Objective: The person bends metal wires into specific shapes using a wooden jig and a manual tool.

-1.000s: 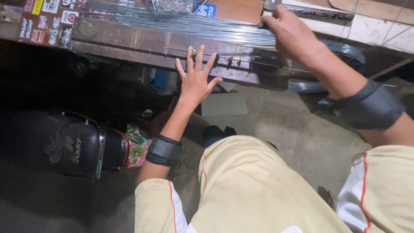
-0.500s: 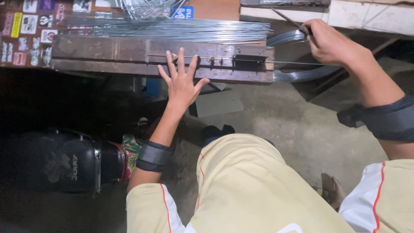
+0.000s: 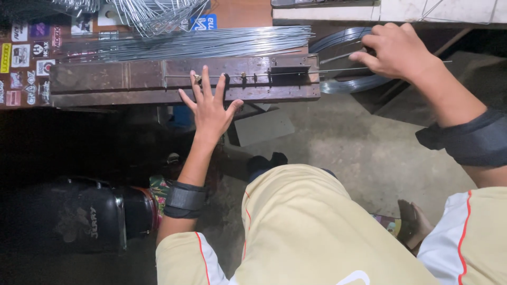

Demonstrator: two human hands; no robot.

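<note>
Wire (image 3: 338, 69), thin, straight, along jig (image 3: 185, 80) at bench front edge; right hand (image 3: 393, 50) clenches it; left hand (image 3: 211, 108) splayed, released, on jig.

— Light falls from above, bright on the bundle of straight silvery steel wires (image 3: 195, 42), which glare.
— Down at eight o'clock it's murky; the glossy black helmet (image 3: 84, 216) barely shows.
— Sharp in the middle. The edges bend slightly, and the grey concrete floor (image 3: 359, 153) looks dim.

A small metal workshop: cut wire rods (image 3: 200, 45), a wire coil (image 3: 343, 79), a wooden jig (image 3: 132, 82), bare concrete floor (image 3: 359, 153)
</note>
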